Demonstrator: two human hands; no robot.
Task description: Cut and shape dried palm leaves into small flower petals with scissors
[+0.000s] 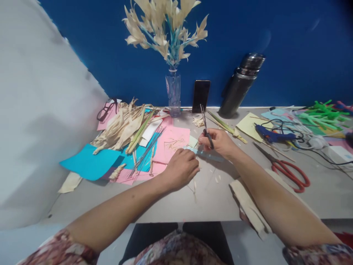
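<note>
My right hand (pixel 217 141) is closed around a small pair of scissors (pixel 204 123), with its fingers at the dark handles and the narrow blades pointing up and away. Close beside it, my left hand (pixel 182 167) is closed, knuckles up, over the table. A light blue paper strip (pixel 211 156) runs from its fingertips to the right, passing below my right hand; the left fingertips themselves are hidden. Under and left of my left hand lies pink paper (pixel 179 134) with dried scraps (pixel 175 143) on it. Small pale bits (pixel 217 179) are scattered on the tabletop.
At the left are dried corn husks (pixel 124 125), thin wires (pixel 149 151) and blue paper (pixel 91 162). A bottle (pixel 173 92) of husk flowers, a phone (pixel 201 95) and a leaning flask (pixel 241 86) line the wall. Red-handled scissors (pixel 289 171) and a glue gun (pixel 275 133) lie right.
</note>
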